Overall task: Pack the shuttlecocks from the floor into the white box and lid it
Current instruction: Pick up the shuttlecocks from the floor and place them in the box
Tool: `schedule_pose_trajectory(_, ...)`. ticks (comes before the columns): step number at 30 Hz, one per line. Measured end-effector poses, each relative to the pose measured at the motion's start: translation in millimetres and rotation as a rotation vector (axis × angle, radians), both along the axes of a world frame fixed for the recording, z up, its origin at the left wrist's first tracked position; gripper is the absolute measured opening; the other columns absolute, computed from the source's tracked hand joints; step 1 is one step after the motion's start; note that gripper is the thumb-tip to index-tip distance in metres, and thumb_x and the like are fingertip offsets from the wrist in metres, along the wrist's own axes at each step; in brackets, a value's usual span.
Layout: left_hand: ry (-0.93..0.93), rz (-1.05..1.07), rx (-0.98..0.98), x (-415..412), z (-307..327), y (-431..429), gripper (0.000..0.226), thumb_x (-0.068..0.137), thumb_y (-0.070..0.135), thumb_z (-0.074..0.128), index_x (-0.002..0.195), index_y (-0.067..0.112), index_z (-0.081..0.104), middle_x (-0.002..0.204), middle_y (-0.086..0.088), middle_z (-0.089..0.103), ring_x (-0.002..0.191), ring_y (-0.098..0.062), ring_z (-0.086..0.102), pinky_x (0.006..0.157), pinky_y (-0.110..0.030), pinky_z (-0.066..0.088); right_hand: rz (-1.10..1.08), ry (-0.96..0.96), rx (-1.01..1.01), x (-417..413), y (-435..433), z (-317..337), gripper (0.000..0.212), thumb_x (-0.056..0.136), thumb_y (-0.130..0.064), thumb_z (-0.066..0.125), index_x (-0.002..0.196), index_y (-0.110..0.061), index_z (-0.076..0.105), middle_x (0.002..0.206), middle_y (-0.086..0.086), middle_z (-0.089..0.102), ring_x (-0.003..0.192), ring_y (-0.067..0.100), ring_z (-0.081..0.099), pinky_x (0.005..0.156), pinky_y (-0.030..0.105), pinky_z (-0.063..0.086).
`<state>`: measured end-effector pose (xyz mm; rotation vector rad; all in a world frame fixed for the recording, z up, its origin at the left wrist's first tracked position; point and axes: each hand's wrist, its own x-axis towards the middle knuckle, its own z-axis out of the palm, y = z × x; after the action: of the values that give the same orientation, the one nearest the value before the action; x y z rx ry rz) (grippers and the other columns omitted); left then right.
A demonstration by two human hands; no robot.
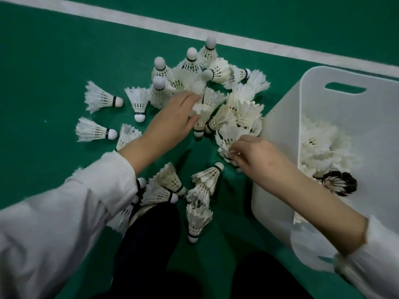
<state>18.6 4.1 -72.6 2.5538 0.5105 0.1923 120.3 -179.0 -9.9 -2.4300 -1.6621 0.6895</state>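
Note:
Several white feather shuttlecocks [241, 104] lie scattered and heaped on the green floor at the centre. My left hand [174, 117] reaches into the heap, fingers and thumb closing round one shuttlecock [201, 114] that lies with its cork toward me. My right hand [257, 156] pinches the feathers of another shuttlecock [226, 141] at the heap's near right edge. The white box [278, 190] stands open on the right, holding several white shuttlecocks [321, 145] and one dark-feathered shuttlecock [339, 183]. No lid is in view.
A white court line [194, 32] runs diagonally behind the heap. Loose shuttlecocks lie at the left [101, 98] and near my dark trouser legs [151, 244] at the bottom. The box has a handle slot [345, 88] in its far wall.

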Motion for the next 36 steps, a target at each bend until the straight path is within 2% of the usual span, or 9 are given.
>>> schedule_pose_trajectory(3, 0.133, -0.016, -0.062, 10.7, -18.5, 3.0, 0.040, 0.094, 0.025, 0.051, 0.128, 0.003, 0.049, 0.130, -0.014, 0.051, 0.124, -0.026, 0.040, 0.099, -0.019, 0.021, 0.027, 0.011, -0.030, -4.3, -5.0, -3.5, 0.022, 0.094, -0.018, 0.046, 0.096, -0.006, 0.064, 0.092, 0.007, 0.059, 0.087, 0.025, 0.057, 0.073, 0.029, 0.041)
schedule_pose_trajectory(6, 0.099, -0.034, -0.081, 2.6, -27.3, -2.8, 0.017, 0.091, 0.022, 0.056, 0.094, 0.005, 0.058, 0.097, -0.009, 0.058, 0.095, -0.022, 0.050, 0.075, -0.020, 0.029, 0.022, 0.014, -0.032, -3.3, -5.3, -4.2, 0.023, 0.094, -0.019, 0.045, 0.099, -0.006, 0.064, 0.095, 0.007, 0.059, 0.090, 0.025, 0.057, 0.073, 0.028, 0.040)
schedule_pose_trajectory(8, 0.102, -0.044, -0.121, -8.2, -26.9, -8.2, 0.014, 0.091, 0.020, 0.056, 0.086, 0.007, 0.055, 0.089, -0.007, 0.056, 0.084, -0.018, 0.048, 0.068, -0.021, 0.029, 0.011, 0.019, -0.013, -2.2, -4.3, -3.6, 0.023, 0.094, -0.019, 0.045, 0.099, -0.006, 0.064, 0.096, 0.008, 0.059, 0.090, 0.024, 0.056, 0.074, 0.028, 0.040)
schedule_pose_trajectory(16, 0.165, -0.005, -0.179, -25.3, -11.6, -27.1, 0.024, 0.095, 0.037, 0.041, 0.102, 0.015, 0.046, 0.065, 0.005, 0.055, 0.057, -0.015, 0.051, 0.050, -0.031, 0.038, -0.070, -0.038, 0.062, 0.4, -6.2, -7.8, 0.024, 0.093, -0.016, 0.046, 0.095, 0.000, 0.064, 0.092, 0.013, 0.060, 0.085, 0.029, 0.057, 0.067, 0.025, 0.033)
schedule_pose_trajectory(18, 0.167, -0.018, -0.045, -14.3, -7.3, -27.0, 0.032, 0.095, 0.045, 0.037, 0.112, 0.019, 0.046, 0.069, 0.006, 0.059, 0.060, -0.017, 0.056, 0.050, -0.031, 0.044, -0.144, -0.032, 0.104, 2.0, -5.8, -6.0, 0.021, 0.093, -0.011, 0.047, 0.093, 0.003, 0.063, 0.089, 0.016, 0.059, 0.081, 0.033, 0.057, 0.061, 0.018, 0.022)
schedule_pose_trajectory(22, 0.149, -0.095, 0.078, 20.4, -4.7, -26.7, 0.047, 0.097, 0.040, 0.039, 0.142, 0.033, 0.026, 0.099, 0.000, 0.064, 0.079, -0.023, 0.061, 0.056, -0.031, 0.044, -0.253, -0.008, 0.177, 3.6, -4.6, -1.7, 0.020, 0.094, -0.010, 0.045, 0.099, 0.001, 0.061, 0.088, 0.010, 0.054, 0.083, 0.031, 0.055, 0.061, 0.017, 0.019)
schedule_pose_trajectory(25, 0.294, -0.149, 0.185, 43.3, -8.2, -27.5, 0.055, 0.097, 0.040, 0.036, 0.146, 0.038, 0.011, 0.096, -0.005, 0.061, 0.078, -0.025, 0.059, 0.053, -0.031, 0.039, -0.280, -0.016, 0.192, 4.3, -4.9, -2.3, 0.021, 0.095, -0.012, 0.044, 0.100, 0.000, 0.061, 0.090, 0.009, 0.054, 0.084, 0.031, 0.055, 0.060, 0.018, 0.018)
schedule_pose_trajectory(31, 0.276, -0.139, 0.195, 35.8, -24.8, -29.3, 0.025, 0.096, 0.028, 0.042, 0.119, 0.020, 0.042, 0.101, -0.007, 0.062, 0.078, -0.030, 0.059, 0.052, -0.034, 0.041, -0.274, 0.008, 0.209, 4.7, -8.2, -5.1, 0.023, 0.096, -0.015, 0.043, 0.105, -0.003, 0.060, 0.098, 0.012, 0.058, 0.088, 0.030, 0.055, 0.061, 0.019, 0.022)
schedule_pose_trajectory(36, 0.256, -0.092, 0.160, 13.6, -26.7, -23.0, 0.026, 0.096, 0.037, 0.041, 0.107, 0.020, 0.057, 0.097, -0.004, 0.060, 0.083, -0.028, 0.060, 0.056, -0.032, 0.042, -0.253, 0.044, 0.229, 5.0, -7.7, -7.7, 0.018, 0.094, -0.011, 0.045, 0.096, 0.001, 0.059, 0.090, 0.014, 0.057, 0.081, 0.029, 0.054, 0.059, 0.021, 0.021)
